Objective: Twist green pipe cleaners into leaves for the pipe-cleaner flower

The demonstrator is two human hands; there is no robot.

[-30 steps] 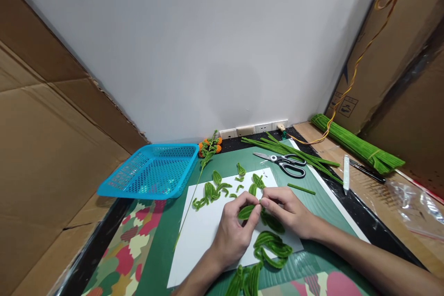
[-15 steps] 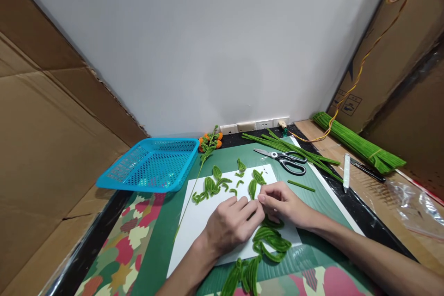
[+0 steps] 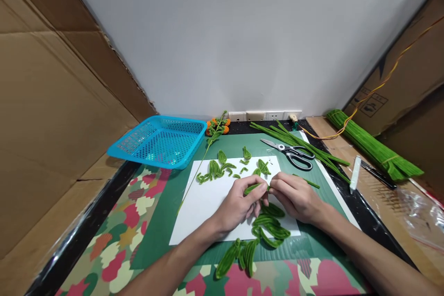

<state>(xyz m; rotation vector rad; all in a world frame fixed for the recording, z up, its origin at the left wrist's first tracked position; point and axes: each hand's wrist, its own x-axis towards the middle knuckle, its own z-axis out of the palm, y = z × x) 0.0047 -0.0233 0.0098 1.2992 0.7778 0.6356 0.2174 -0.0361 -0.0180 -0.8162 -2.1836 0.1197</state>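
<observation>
My left hand (image 3: 233, 206) is closed around a green pipe-cleaner leaf (image 3: 250, 189), part of which shows between thumb and fingers. Close against it, my right hand (image 3: 297, 198) pinches at the leaf's right-hand end; its fingertips are partly hidden. Both hands are over a sheet of white paper (image 3: 204, 217). Beneath and in front of them lie several larger green fuzzy leaves (image 3: 272, 229), and more leaves (image 3: 236, 259) spill past the paper's near edge. Beyond the hands, small leaves and curled bits (image 3: 215, 169) are scattered on the paper.
Scissors (image 3: 291, 152) and loose green pipe cleaners (image 3: 308, 148) lie at the back right. A thick bundle of pipe cleaners (image 3: 374, 145) rests farther right, near a white pen-like tool (image 3: 354, 173). A blue basket (image 3: 180, 162) stands left, beside an orange flower stem (image 3: 217, 132).
My left hand has turned, so its thumb side and the held leaf now show. My right hand has closed in at the leaf's end. The camera view has shifted slightly.
</observation>
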